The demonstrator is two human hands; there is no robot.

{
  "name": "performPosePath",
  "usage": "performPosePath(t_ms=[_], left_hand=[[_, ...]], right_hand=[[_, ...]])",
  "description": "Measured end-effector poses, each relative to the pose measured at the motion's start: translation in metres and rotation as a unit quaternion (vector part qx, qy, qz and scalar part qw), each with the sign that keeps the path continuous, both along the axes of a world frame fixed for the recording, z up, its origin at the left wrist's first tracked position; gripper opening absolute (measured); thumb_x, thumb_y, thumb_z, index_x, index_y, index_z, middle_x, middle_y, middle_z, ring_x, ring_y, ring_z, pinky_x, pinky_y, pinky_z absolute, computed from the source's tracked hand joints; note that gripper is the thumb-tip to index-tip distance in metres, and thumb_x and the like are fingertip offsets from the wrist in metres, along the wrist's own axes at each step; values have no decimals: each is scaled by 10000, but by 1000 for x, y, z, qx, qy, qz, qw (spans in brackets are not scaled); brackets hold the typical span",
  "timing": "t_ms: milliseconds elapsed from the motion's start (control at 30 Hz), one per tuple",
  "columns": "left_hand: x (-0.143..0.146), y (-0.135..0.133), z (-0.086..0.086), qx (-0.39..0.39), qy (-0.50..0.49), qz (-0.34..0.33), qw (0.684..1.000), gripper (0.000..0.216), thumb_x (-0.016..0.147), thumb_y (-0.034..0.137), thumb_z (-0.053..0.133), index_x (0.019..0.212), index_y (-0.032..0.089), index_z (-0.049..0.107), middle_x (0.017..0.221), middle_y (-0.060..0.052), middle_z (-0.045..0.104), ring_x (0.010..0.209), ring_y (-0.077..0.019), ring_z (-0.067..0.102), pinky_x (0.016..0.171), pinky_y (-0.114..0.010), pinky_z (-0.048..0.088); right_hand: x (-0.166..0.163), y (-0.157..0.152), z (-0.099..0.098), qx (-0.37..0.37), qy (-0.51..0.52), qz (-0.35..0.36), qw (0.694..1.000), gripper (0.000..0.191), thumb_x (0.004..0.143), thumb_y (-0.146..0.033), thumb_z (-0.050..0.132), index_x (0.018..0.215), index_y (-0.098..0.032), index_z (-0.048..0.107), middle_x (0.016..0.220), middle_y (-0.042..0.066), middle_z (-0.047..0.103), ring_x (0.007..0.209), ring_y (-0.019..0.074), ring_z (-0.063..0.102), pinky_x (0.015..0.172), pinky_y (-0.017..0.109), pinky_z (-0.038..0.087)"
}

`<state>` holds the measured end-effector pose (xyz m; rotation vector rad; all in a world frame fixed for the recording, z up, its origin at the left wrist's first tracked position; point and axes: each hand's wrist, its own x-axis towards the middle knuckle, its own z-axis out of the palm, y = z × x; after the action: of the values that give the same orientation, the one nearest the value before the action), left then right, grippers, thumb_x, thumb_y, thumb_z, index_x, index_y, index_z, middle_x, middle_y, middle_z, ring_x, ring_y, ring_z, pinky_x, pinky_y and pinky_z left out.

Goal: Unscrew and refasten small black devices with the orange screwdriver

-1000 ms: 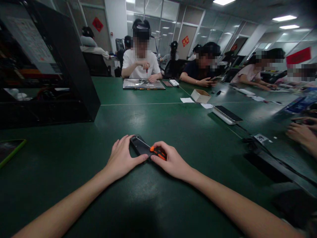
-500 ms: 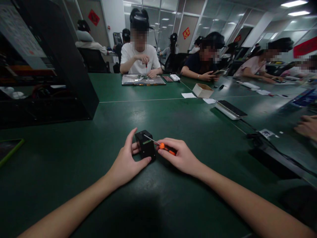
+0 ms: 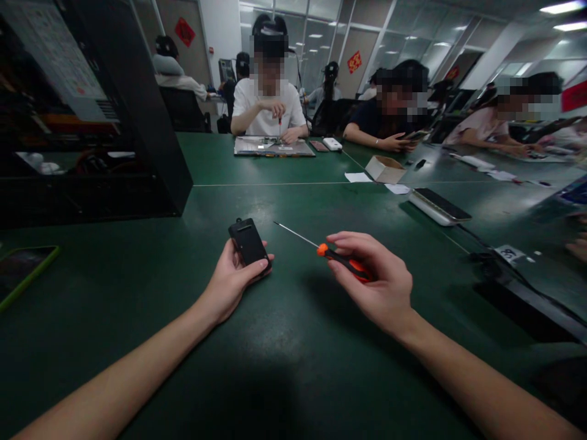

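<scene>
Glass partitions [image 3: 415,29] stand beyond a green table [image 3: 307,205] under ceiling lights [image 3: 563,7].

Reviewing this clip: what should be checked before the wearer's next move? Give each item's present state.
1. Left hand holding the small black box: ok.
2. Right hand holding the screwdriver by its handle: ok.
3. Screwdriver tip apart from the box: ok, a gap shows.
4. Tip shape: cannot tell, too small.
5. Screws in the box's visible face: cannot tell.

Black device [image 3: 248,240] in the left hand [image 3: 230,278] — orange-and-black screwdriver [image 3: 323,250] in the right hand [image 3: 381,282].
</scene>
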<state>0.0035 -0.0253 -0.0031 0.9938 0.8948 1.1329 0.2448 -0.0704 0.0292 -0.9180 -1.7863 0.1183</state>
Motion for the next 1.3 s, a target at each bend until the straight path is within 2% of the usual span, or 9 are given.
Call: performPosePath(t_ms=[67, 200, 333, 467, 567, 667, 733, 867, 1300], left_hand=[[-1, 1, -1, 0, -17, -9, 1000, 682, 707, 207, 867, 1272, 230, 486, 1338, -110, 610, 1126, -265, 693, 932, -391, 576], [-1, 1, -3, 2, -25, -10, 1000, 746, 691, 192, 879, 1303, 244, 456, 1345, -118, 614, 1157, -284, 680, 1009, -459, 530], [-2, 1, -2, -14, -30, -17, 999, 703, 724, 216, 862, 1300, 238, 458, 1363, -129, 607, 1150, -284, 684, 1021, -470, 516], [-3, 3, -3, -19, -28, -28, 999, 669, 733, 217, 854, 1281, 222, 470, 1344, -131, 617, 1132, -277, 688, 1024, -467, 515], [-3, 3, -5, -7, -26, -34, 999, 650, 739, 211, 850, 1270, 216, 475, 1319, -126, 631, 1122, -272, 688, 1029, -478, 514], [-3, 4, -8, 11, -15, -32, 999, 625, 753, 221, 839, 1263, 216, 477, 1296, -117, 640, 1116, -269, 684, 1032, -492, 511], [-3, 4, -9, 23, -4, -24, 999, 639, 753, 231, 836, 1277, 220, 469, 1280, -111, 644, 1126, -272, 676, 1037, -501, 506], [-3, 4, -12, 41, 23, -17, 999, 641, 761, 238, 829, 1287, 218, 464, 1259, -105, 642, 1175, -282, 649, 1069, -513, 486], [1, 2, -8, 47, 78, 4, 996, 652, 740, 235, 840, 1260, 218, 448, 1206, -93, 653, 1022, -244, 695, 943, -465, 581]], right_hand=[[2, -1, 4, 4, -27, -1, 1000, 275, 863, -97, 713, 1106, -222, 679, 1062, 58, 747, 960, 176, 721, 866, 316, 599], [5, 3, 8, -23, -88, -7, 996, 129, 895, -147, 694, 1010, -203, 717, 1104, 85, 749, 988, 198, 733, 891, 332, 605], [7, 9, 8, -108, -1, -28, 994, 196, 848, -242, 767, 1031, -199, 713, 1072, 84, 736, 871, 201, 749, 788, 328, 639], [9, 10, 8, -179, 55, -18, 982, 218, 868, -265, 753, 1070, -201, 700, 1039, 74, 762, 866, 203, 763, 763, 315, 650], [9, 5, 7, -106, 36, -34, 993, 196, 901, -194, 705, 1095, -223, 691, 1074, 68, 761, 938, 208, 753, 787, 335, 650], [8, -2, 6, 20, -19, -24, 999, 320, 881, -85, 683, 1155, -250, 674, 1081, 63, 751, 999, 224, 734, 858, 391, 633], [6, -7, 7, 66, -63, -5, 996, 398, 859, -49, 688, 1199, -253, 656, 1063, 65, 750, 988, 228, 736, 855, 392, 634], [2, -12, 11, 83, -125, 11, 989, 421, 871, -45, 675, 1242, -239, 628, 1062, 79, 758, 964, 212, 750, 803, 333, 652], [1, -14, 11, 84, -127, 10, 988, 363, 873, -62, 685, 1190, -232, 637, 1061, 92, 770, 933, 207, 768, 799, 307, 662]])
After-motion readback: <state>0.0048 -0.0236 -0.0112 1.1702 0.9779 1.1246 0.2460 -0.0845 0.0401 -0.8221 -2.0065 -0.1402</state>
